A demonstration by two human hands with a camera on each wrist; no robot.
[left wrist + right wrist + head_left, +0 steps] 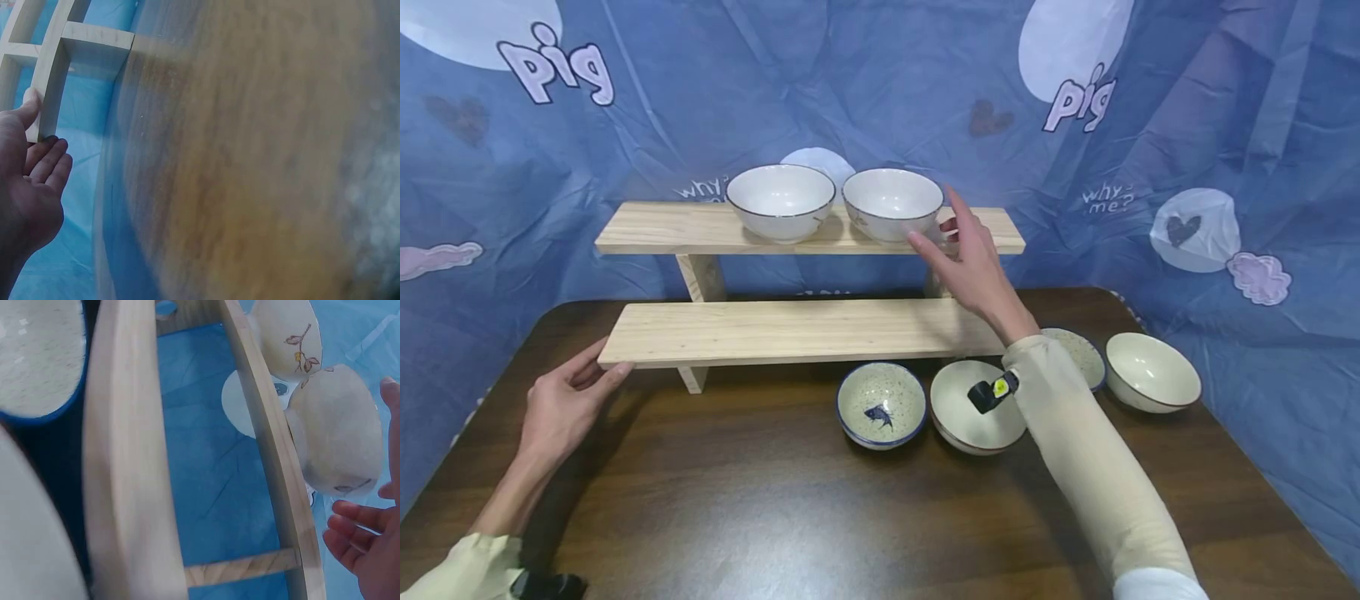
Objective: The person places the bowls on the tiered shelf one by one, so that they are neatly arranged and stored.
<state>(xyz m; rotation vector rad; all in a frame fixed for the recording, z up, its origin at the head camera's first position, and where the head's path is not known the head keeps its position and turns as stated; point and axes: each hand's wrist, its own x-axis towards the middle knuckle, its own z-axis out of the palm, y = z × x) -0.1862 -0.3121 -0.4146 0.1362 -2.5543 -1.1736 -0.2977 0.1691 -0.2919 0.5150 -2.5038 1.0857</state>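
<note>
- Blue printed cloth hangs behind a dark wooden surface (760, 500) that carries a two-step wooden shelf.
- Top shelf (662, 229) holds two white bowls side by side: a left bowl (781, 200) and a right bowl (892, 202), rims near each other or just touching.
- Lower shelf (790, 329) has nothing on it.
- Four more bowls sit on the surface in front of and to the right of the shelf: a fish bowl (882, 404), a cream bowl (973, 408) partly under the sleeve, a speckled bowl (1082, 354) mostly hidden behind the arm, and a far cream bowl (1152, 372).
- As a judgement, two of six bowls are shelved and four are left to go up; the work looks about a third done.
- Right hand (973, 262) is at the right bowl with fingers spread and loosely straight; it holds nothing, and whether the fingertips touch the bowl's side I cannot tell.
- Left hand (561, 404) is relaxed and open, fingertips against the left end of the lower shelf, gripping nothing.
</note>
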